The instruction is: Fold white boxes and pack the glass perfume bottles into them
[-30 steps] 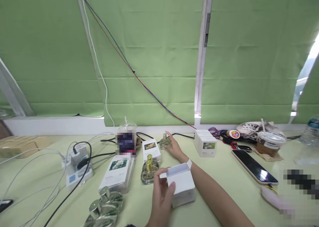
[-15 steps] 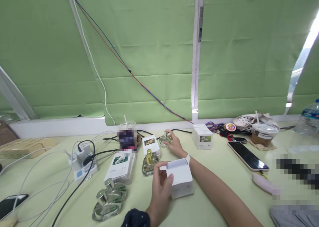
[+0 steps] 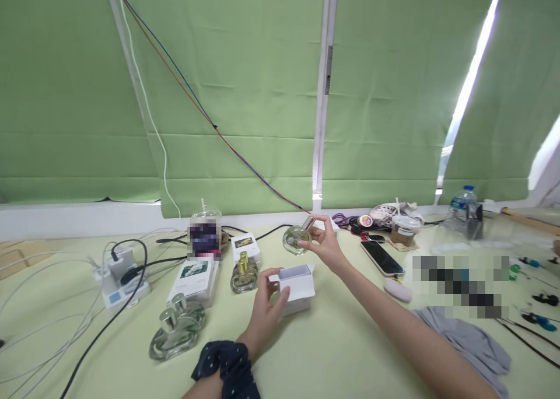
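Observation:
My left hand [image 3: 268,305] grips the left side of an open white box [image 3: 297,294] on the table, its thumb over the near face and its flap up. Above and beyond the box, my right hand [image 3: 326,247] holds a round glass perfume bottle [image 3: 294,240] with a silver cap, tilted, by its cap end and side. To the left stand perfume bottles with gold caps [image 3: 245,275] and larger ones with silver caps [image 3: 177,332]. Behind them lie white boxes with a flower picture, one nearer [image 3: 193,281] and one farther [image 3: 245,246].
A power strip [image 3: 125,285] with tangled cables occupies the left. Rightward are a phone [image 3: 382,258], a lidded cup [image 3: 402,230], a water bottle [image 3: 464,203] and grey cloth [image 3: 464,340]. Another white box [image 3: 332,226] is partly behind my right hand. Green blinds [image 3: 245,84] hang behind the table.
My right hand has lifted the perfume bottle off the table at the back and tilted it. My left hand still holds the white box. The view has turned to the right.

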Available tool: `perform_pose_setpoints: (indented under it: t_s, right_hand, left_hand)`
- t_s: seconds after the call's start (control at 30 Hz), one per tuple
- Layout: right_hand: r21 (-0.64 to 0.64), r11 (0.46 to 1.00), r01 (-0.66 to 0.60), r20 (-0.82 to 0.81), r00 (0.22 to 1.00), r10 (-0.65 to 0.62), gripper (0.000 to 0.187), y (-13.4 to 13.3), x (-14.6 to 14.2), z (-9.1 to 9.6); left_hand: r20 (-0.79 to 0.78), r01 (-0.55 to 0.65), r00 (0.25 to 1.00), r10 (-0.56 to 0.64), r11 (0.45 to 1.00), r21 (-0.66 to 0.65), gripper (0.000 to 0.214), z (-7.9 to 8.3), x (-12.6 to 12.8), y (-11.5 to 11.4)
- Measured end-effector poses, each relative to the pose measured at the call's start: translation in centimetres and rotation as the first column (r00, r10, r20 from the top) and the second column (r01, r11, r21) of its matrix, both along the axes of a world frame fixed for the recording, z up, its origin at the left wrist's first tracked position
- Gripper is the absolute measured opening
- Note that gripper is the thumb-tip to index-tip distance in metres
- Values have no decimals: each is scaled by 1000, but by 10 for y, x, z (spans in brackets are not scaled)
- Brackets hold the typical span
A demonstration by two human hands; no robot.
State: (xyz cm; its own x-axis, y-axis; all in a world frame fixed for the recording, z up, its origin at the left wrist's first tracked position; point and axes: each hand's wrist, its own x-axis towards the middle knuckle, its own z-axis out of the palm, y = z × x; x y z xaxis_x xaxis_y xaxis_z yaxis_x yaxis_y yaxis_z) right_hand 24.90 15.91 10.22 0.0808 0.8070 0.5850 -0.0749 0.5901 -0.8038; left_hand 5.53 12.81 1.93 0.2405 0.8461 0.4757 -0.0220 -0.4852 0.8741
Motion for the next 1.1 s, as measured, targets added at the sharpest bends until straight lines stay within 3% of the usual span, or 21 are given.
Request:
perform_pose_setpoints:
  t_s: [0.13,0.4,0.57,0.8,1.1]
  right_hand:
    - [44,998,34,-25,999,-33,67,-27,3,2]
    - [88,981,173,159,970,-185,58,-47,-12,-29]
    - [159,977,145,276,943,-185,50,-48,-8,-39]
    - [157,987,32,456,884,-101,40,-57,-2,-31]
    - [110,993,36,470,879,-84,45,-58,-2,-35]
  left_hand:
    - [-33,79,996,-79,997,-5,34,3,0,-3]
    - [-48,113,992,-115,993,-35,36,6,0,-4]
    - [-51,96,994,-98,995,-41,36,11,-1,-8]
    - [-97,43,994,-45,999,-14,41,10,-1,-6]
    - [-81,49,996,-49,999,-3,38,10,3,-4]
